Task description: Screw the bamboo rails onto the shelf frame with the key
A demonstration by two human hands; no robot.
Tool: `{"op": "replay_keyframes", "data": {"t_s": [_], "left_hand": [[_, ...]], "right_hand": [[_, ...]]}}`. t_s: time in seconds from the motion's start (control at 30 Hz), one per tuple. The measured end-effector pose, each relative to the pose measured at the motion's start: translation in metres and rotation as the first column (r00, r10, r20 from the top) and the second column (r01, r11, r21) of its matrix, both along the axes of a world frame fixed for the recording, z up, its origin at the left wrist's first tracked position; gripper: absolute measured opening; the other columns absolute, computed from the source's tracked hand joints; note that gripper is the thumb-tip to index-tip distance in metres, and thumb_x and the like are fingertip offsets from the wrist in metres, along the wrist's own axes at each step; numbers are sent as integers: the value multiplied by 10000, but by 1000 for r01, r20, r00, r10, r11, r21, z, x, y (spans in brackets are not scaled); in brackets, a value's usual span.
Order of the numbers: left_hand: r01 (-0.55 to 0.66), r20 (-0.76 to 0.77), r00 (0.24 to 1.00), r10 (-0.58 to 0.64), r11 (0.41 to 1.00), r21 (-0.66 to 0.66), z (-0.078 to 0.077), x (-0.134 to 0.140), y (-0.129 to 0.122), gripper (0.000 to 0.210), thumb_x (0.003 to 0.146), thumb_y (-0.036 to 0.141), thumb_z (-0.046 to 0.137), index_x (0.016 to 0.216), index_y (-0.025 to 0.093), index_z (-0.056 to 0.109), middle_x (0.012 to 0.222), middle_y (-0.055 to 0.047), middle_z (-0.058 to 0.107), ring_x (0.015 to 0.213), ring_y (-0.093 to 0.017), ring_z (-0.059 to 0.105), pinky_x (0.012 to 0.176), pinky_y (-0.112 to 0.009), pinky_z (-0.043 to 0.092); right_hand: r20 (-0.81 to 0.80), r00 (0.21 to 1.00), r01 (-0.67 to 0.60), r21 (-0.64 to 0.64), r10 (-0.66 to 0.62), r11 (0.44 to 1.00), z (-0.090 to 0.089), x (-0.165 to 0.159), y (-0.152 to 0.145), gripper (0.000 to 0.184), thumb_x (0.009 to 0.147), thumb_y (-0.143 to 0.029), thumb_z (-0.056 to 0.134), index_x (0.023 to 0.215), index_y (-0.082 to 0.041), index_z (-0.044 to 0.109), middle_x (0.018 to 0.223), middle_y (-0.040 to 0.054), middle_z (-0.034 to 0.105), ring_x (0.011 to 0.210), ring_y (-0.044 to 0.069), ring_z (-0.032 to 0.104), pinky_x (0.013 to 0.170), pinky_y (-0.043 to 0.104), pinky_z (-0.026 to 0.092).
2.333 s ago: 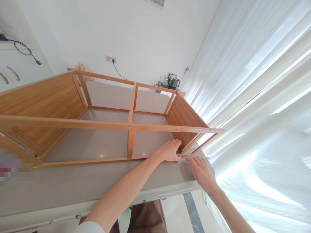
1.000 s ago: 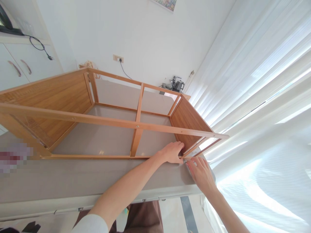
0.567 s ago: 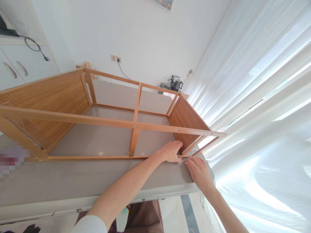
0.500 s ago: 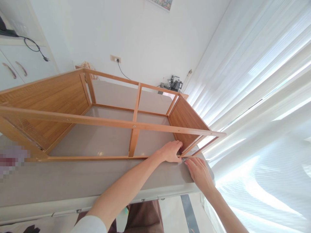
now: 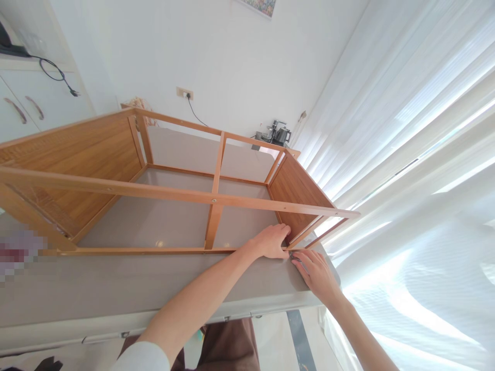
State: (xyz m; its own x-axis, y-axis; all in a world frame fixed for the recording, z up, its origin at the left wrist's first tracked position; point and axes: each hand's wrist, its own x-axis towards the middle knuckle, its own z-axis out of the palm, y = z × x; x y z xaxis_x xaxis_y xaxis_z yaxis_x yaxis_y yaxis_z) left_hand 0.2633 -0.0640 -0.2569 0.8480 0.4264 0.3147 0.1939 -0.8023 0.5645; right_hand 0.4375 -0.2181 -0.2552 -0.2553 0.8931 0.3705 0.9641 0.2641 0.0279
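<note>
Head view: a wooden rack (image 5: 185,194) fills the left and centre, resting on a grey tabletop (image 5: 162,288).
Left hand (image 5: 273,241): right of centre, curled over the lower rail (image 5: 154,251) near its right end, thumb on the near side.
Right hand (image 5: 315,268): just beside it, apart, fingertips pinching what looks like a small metal piece (image 5: 293,255) at the rack's corner; whether that touches wood cannot be told.
Fingertips: the piece is tiny and lightly held, it seems — a slip could drop it onto the tabletop or over the near edge, lower centre.
Rail: were the left grip to loosen, the wood could shift and the piece meet it crooked or scratch it.
Thumb: it sits close to the metal, so a skid might nip it.
Side panel (image 5: 299,185): a hard push could slide the rack towards the curtain (image 5: 417,170) at right.
Writing: none legible — the print (image 5: 260,6) at the top edge shows coloured specks, the kettle (image 5: 283,135) above centre right is too small for a brand, and a pixelated patch (image 5: 19,252) hides whatever lies at the left edge.
</note>
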Motion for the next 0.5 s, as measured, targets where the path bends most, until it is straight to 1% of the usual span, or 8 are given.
{"op": "replay_keyframes", "data": {"t_s": [0.07,0.13,0.23,0.4,0.5], "left_hand": [[-3,-8,1000,3,1000,3,1,0,0,365,700,364,704,934,229,459,1033,-53,646,883,-242,643,766,-357,492],[-6,-15,1000,6,1000,8,2,0,0,361,700,365,702,928,229,457,1031,-55,645,886,-244,642,771,-358,492],[-7,-19,1000,7,1000,14,3,-1,-1,374,697,381,701,934,228,457,1033,-60,642,885,-245,637,772,-360,490],[-14,-13,1000,14,999,40,3,-1,-1,384,692,400,701,934,226,459,1027,-58,639,854,-239,629,732,-352,485],[-20,-1,1000,20,999,43,2,-1,0,391,684,397,707,937,225,464,1017,-58,639,865,-245,629,726,-350,484]], "right_hand": [[-37,999,26,1,-26,1000,-3,0,0,177,1028,-277,476,1086,-229,636,1066,64,689,997,211,640,871,357,464],[-77,996,45,-4,-45,999,-6,0,0,183,1030,-274,467,1044,-238,646,1058,55,691,989,206,642,864,353,472],[-106,993,48,-7,-48,999,-10,2,-1,187,1030,-270,462,1009,-245,646,1037,49,686,966,206,640,846,355,480],[-89,996,-4,15,5,1000,-13,7,-6,168,1024,-230,456,1048,-244,622,1014,48,680,949,201,638,868,360,479],[-51,998,-32,59,35,998,-11,7,-8,166,1015,-177,447,1015,-229,604,958,46,677,903,194,629,894,374,466]]}}
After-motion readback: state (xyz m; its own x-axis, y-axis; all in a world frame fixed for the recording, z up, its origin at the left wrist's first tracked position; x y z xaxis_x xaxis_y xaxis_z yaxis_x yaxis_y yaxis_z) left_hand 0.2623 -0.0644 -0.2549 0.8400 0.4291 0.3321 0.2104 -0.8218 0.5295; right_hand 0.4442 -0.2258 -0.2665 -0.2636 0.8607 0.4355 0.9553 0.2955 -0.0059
